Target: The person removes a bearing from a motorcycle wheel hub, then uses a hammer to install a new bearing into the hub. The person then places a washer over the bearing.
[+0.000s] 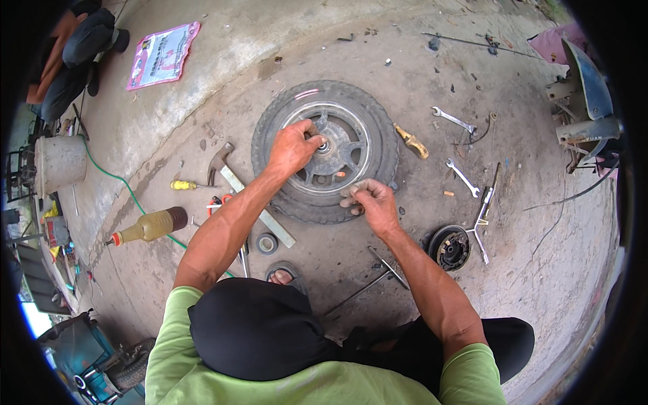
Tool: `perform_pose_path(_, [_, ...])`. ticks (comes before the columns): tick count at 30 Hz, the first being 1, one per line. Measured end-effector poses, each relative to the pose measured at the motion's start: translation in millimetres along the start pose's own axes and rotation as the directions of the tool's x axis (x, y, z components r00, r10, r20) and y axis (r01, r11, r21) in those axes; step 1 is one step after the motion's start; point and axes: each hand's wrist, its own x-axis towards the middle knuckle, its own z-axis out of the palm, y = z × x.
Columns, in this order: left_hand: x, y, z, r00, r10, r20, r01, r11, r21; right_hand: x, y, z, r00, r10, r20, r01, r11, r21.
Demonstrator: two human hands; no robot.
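A motorcycle wheel with a black tyre [387, 145] lies flat on the ground in front of me. My left hand [293, 148] reaches over its spoked rim, with thumb and fingers closed at the hub [327, 150]. Whatever they pinch there is hidden. Over the tyre's near right edge is my right hand [372, 204], its fingers curled in against the thumb. I cannot make out what it holds, if anything. A small orange piece [340, 174] rests on the wheel near the hub.
Left of the wheel are a hammer [260, 209], a yellow screwdriver [183, 184], a tape roll [266, 236] and a bottle [154, 225]. To the right lie another screwdriver [413, 143], wrenches [453, 120], a Y-shaped wrench [480, 233] and a round brake part [449, 248]. Someone's legs [88, 44] show far left.
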Motion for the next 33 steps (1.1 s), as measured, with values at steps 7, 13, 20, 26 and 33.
perform_pose_path(7, [-2.7,-3.3,2.9,0.994,0.105,-0.022,-0.103,0.992,0.079,0.8,0.6,0.9,1.0,0.006,0.0,-0.006,1.0,-0.005])
perform_pose_path(13, [-26.8,-5.0,10.4,0.977,0.204,-0.065,-0.189,0.966,0.178,0.9,3.2,-1.2,1.0,-0.007,-0.006,0.007,1.0,0.004])
perform_pose_path(20, [-24.8,1.5,7.4,0.982,0.188,-0.023,-0.176,0.948,0.264,1.0,1.5,-0.5,1.0,-0.01,-0.003,0.01,1.0,-0.029])
perform_pose_path(26, [-23.4,11.4,10.8,0.987,0.158,-0.037,-0.141,0.948,0.285,0.1,-0.3,-0.2,1.0,0.0,-0.01,0.0,1.0,-0.017])
perform_pose_path(33, [-24.6,19.0,11.8,0.98,0.188,-0.067,-0.153,0.921,0.358,-0.3,-1.4,0.3,1.0,-0.001,-0.003,0.0,1.0,-0.012])
